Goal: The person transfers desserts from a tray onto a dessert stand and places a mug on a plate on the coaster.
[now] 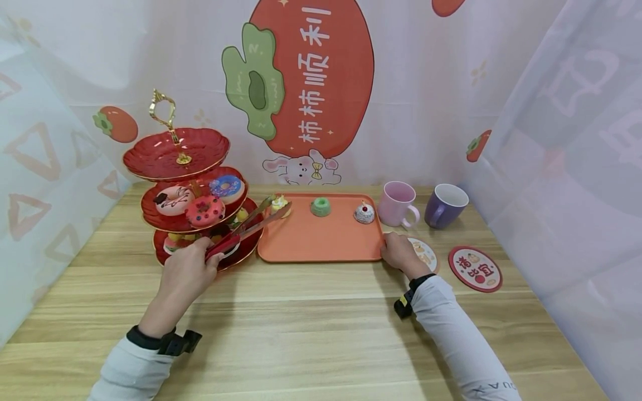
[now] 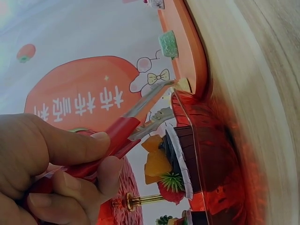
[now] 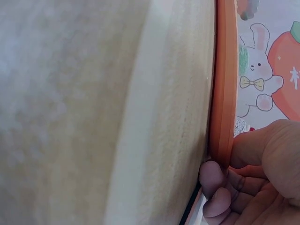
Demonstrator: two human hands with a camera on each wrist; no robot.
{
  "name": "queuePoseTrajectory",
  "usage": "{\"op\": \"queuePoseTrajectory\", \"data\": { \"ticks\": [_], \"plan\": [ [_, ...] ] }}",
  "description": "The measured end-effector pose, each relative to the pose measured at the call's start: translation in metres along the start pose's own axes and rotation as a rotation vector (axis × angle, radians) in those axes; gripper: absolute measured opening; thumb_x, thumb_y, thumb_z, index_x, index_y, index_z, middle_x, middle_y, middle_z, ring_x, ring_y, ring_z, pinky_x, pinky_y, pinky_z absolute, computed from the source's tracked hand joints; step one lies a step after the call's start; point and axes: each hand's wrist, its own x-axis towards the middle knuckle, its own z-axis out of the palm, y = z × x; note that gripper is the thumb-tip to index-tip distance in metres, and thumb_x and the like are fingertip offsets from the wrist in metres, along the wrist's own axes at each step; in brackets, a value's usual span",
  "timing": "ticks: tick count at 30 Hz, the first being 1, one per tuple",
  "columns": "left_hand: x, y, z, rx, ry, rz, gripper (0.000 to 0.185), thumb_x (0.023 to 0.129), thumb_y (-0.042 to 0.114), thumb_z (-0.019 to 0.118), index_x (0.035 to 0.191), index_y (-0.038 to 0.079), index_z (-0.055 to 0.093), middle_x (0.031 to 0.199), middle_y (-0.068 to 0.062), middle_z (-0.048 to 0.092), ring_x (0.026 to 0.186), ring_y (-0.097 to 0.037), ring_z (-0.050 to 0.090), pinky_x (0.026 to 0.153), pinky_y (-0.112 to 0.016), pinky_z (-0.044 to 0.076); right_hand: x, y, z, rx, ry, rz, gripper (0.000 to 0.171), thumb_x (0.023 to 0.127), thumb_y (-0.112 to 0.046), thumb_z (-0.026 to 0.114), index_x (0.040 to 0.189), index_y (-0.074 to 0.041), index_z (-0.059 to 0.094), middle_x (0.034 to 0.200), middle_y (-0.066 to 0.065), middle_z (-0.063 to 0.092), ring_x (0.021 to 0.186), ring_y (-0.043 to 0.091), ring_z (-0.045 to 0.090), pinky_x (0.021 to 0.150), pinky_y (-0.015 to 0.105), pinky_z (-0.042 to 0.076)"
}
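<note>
My left hand [image 1: 188, 270] holds red-handled tongs [image 1: 224, 245], thumb on the handle in the left wrist view. Their metal arms reach right over the tiered stand's lower edge, and the tips lie on either side of a small yellow cake [image 1: 280, 205] at the left end of an orange tray [image 1: 321, 239]. At the tray's near right corner, my right hand [image 1: 399, 253] pinches the rim, thumb above and fingers below in the right wrist view. A green ring-shaped cake [image 1: 321, 206] sits mid-tray, and a pale cake with a cherry [image 1: 364, 212] stands at its right end.
A red three-tier stand [image 1: 176, 153] with donuts and fruit-topped cakes stands left, close to the tray. On the right are a pink mug [image 1: 396, 205], a purple mug [image 1: 445, 207], a round coaster [image 1: 423, 255] beside my right hand and a red-rimmed coaster [image 1: 475, 269].
</note>
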Motion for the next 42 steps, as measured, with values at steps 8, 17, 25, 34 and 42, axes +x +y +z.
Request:
{"op": "queuePoseTrajectory", "data": {
  "ticks": [8, 17, 25, 34, 42],
  "plan": [
    [-0.005, 0.001, -0.004, -0.012, 0.002, 0.011, 0.027, 0.084, 0.013, 0.068, 0.097, -0.008, 0.057, 0.064, -0.01, 0.054, 0.048, -0.021, 0.042, 0.043, -0.032, 0.03, 0.001, 0.0, 0.0, 0.003, -0.021, 0.005, 0.016, 0.083, -0.001, 0.052, 0.067, -0.005, 0.053, 0.066, 0.008, 0.054, 0.065, 0.028, 0.053, 0.061, 0.04, 0.041],
    [-0.01, 0.004, -0.013, -0.048, 0.026, 0.035, 0.025, 0.084, 0.012, 0.069, 0.098, -0.006, 0.058, 0.061, -0.005, 0.051, 0.048, -0.02, 0.041, 0.044, -0.031, 0.031, 0.001, 0.0, 0.0, 0.016, -0.015, 0.011, 0.018, 0.084, 0.0, 0.052, 0.067, -0.005, 0.053, 0.064, 0.008, 0.052, 0.063, 0.026, 0.052, 0.06, 0.038, 0.041],
    [-0.015, 0.012, -0.021, -0.041, 0.06, 0.065, 0.024, 0.083, 0.013, 0.069, 0.097, -0.005, 0.059, 0.059, -0.005, 0.049, 0.047, -0.019, 0.04, 0.043, -0.031, 0.03, 0.0, -0.002, -0.001, 0.02, -0.004, 0.014, 0.018, 0.084, 0.0, 0.052, 0.066, -0.005, 0.053, 0.065, 0.008, 0.054, 0.064, 0.026, 0.053, 0.06, 0.038, 0.041],
    [-0.024, 0.025, -0.035, -0.027, 0.156, 0.123, 0.024, 0.08, 0.01, 0.072, 0.095, -0.004, 0.059, 0.061, -0.007, 0.053, 0.047, -0.019, 0.039, 0.042, -0.03, 0.029, 0.001, -0.002, -0.002, 0.022, -0.021, 0.02, 0.018, 0.085, -0.001, 0.052, 0.068, -0.005, 0.054, 0.063, 0.007, 0.052, 0.062, 0.025, 0.051, 0.058, 0.036, 0.039],
    [-0.031, 0.032, -0.047, -0.048, 0.231, 0.177, 0.021, 0.08, 0.01, 0.073, 0.092, -0.001, 0.06, 0.055, -0.001, 0.045, 0.044, -0.017, 0.035, 0.04, -0.03, 0.026, 0.0, -0.002, -0.001, 0.029, -0.033, 0.032, 0.016, 0.086, -0.002, 0.052, 0.071, -0.004, 0.057, 0.064, 0.007, 0.053, 0.062, 0.025, 0.05, 0.059, 0.036, 0.039]
  ]
}}
